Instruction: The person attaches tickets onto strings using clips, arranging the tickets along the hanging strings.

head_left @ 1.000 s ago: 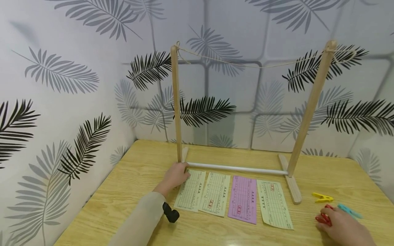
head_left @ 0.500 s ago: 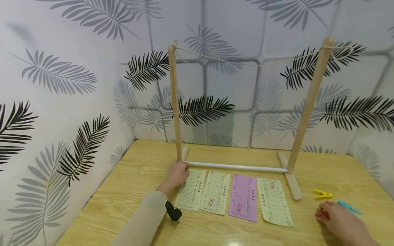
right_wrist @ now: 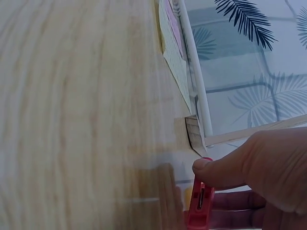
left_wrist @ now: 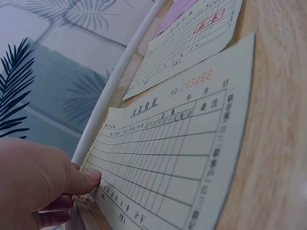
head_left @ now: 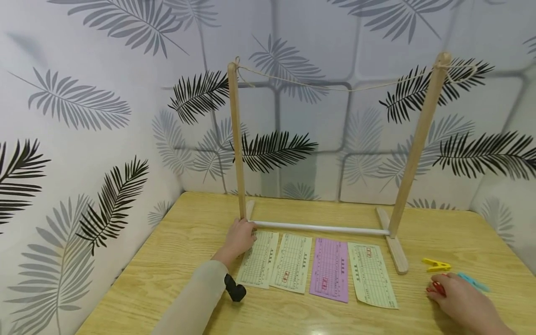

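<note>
Head view: on the wooden table (head_left: 138,279), four paper slips lie in a row, their long axes running from the near side toward the white rod (head_left: 322,228) of a wooden stand (head_left: 237,139). The leftmost slip (head_left: 260,263) and the second slip (head_left: 293,265) lean to the right at their far ends; the purple slip (head_left: 330,271) runs nearly straight, and the rightmost slip (head_left: 372,275) leans left at its far end. Red stamps sit near the close ends of the second and purple slips, but near the far end of the rightmost. The left hand (head_left: 237,238) is at the foot of the left post, over the leftmost slip's far corner. The right hand (head_left: 462,300) pinches a red clothespin (head_left: 438,287). Just beyond, a yellow clothespin (head_left: 437,265) lies crosswise, and a blue clothespin (head_left: 474,282) lies diagonally.

Left wrist view: the thumb rests on the leftmost slip's edge beside the rod; the fingers are partly hidden, so I cannot tell whether they grip it.

Right wrist view: the red clothespin is held between thumb and fingers, its long axis running nearly up and down, one end under the thumb tip.
</note>
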A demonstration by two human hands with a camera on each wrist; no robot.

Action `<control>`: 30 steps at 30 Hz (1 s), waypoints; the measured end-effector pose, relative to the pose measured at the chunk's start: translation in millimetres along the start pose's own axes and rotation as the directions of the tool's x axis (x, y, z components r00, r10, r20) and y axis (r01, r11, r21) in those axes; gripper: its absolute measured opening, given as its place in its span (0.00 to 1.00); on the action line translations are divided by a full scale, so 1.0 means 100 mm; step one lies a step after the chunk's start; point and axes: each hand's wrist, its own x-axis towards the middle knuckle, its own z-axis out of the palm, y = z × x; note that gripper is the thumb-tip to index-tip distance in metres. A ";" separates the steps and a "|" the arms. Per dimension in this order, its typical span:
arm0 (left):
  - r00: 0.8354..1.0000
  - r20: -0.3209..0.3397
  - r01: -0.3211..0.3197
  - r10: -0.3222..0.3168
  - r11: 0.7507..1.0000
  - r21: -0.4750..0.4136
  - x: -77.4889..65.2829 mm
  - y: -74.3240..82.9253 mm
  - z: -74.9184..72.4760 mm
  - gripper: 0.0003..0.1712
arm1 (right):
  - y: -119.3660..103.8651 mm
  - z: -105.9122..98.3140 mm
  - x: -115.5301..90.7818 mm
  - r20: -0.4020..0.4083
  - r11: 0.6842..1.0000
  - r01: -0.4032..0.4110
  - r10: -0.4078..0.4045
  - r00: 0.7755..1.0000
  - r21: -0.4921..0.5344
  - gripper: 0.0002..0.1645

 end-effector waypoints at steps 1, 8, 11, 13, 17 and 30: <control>1.000 0.000 0.006 -0.006 1.000 -0.012 0.00 0.00 0.00 0.11 | -0.01 0.00 0.00 0.005 1.000 -0.009 0.009 1.000 0.006 0.21; 0.999 -0.015 0.027 -0.029 0.994 -0.105 -0.01 -0.05 0.01 0.07 | -0.04 -0.03 0.00 -0.019 0.999 -0.033 0.034 0.999 0.041 0.19; 0.999 -0.019 0.035 -0.039 0.987 -0.154 -0.01 -0.07 0.00 0.04 | -0.05 -0.05 -0.01 -0.071 0.999 -0.024 0.028 0.997 0.046 0.17; 0.999 -0.023 0.032 -0.036 0.986 -0.164 -0.02 -0.07 -0.01 0.03 | -0.05 -0.07 -0.02 -0.105 0.999 -0.018 0.023 0.994 0.044 0.14; 0.999 -0.033 0.012 -0.017 0.987 -0.163 -0.03 -0.07 -0.04 0.04 | -0.08 -0.11 -0.01 -0.128 0.999 -0.031 0.035 0.991 0.036 0.11; 0.999 0.039 0.027 -0.017 0.961 -0.274 -0.04 -0.12 -0.14 0.04 | -0.19 -0.16 0.07 -0.173 0.993 0.055 -0.036 0.984 0.108 0.19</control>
